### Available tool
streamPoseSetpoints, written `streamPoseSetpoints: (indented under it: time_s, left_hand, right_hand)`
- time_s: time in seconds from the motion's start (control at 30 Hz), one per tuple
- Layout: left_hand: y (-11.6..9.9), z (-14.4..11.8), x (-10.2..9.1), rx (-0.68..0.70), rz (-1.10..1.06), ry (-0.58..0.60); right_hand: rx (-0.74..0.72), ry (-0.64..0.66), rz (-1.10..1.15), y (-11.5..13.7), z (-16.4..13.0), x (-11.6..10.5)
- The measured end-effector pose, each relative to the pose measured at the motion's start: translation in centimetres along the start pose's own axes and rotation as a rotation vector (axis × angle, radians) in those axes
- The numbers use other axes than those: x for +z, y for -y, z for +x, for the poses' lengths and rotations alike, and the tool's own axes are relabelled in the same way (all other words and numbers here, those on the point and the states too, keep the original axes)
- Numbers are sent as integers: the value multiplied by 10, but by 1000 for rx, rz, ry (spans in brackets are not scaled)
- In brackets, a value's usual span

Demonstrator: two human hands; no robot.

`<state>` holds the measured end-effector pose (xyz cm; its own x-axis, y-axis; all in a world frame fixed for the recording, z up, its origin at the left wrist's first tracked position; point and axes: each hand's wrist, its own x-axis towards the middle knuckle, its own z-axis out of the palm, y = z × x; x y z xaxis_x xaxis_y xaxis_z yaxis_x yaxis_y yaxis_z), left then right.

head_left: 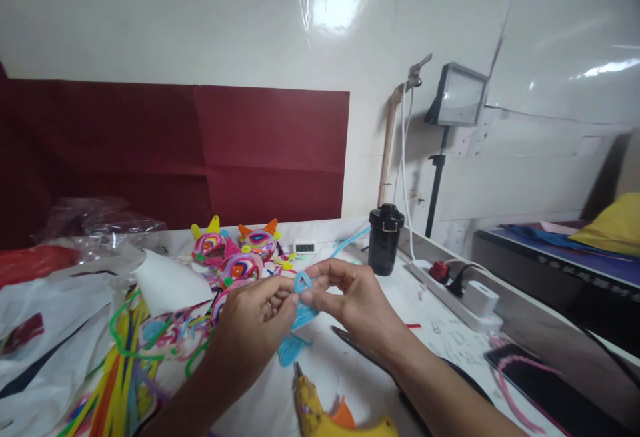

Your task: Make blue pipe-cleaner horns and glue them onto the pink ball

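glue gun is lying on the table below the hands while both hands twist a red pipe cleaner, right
Not quite: the pipe cleaner is light blue, not red. The head view shows the left hand and right hand both pinching it, with the yellow glue gun lying on the table below them.

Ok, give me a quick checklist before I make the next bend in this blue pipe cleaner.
1. Left hand pinching the blue pipe cleaner: ok.
2. Right hand holding its top loop: ok.
3. Glue gun nozzle apart from both hands: ok.
4. Glue gun hot or cold: cannot tell.
5. Spare pipe cleaners lying beside the left arm: ok.
6. Finished colourful pieces behind the hands, untouched: ok.
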<state>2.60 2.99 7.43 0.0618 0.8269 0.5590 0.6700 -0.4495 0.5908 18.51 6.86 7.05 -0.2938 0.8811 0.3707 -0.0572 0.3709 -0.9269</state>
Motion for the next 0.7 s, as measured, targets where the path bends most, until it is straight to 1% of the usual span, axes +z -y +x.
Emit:
streamPoseSetpoints:
  time_s: [0.2,0.33,0.47,0.6,0.7]
  left_hand:
    - [1,2,1,-22,-46,-52]
    - [-1,2,1,-47,-92,-49]
    - [-1,3,2,-34,-133,-46]
    - [1,3,2,-36,-106,-68]
    - [2,3,2,-41,-96,-82]
  right_hand:
    - [-52,24,-69,0,0,-1]
    - [-80,-18,-146,1,-1,-1]
    - [-114,-43,-208,2,-3,0]
    - [-190,-50,-327,3,-5,-1]
    - [-303,-66,-476,3,-4,-2]
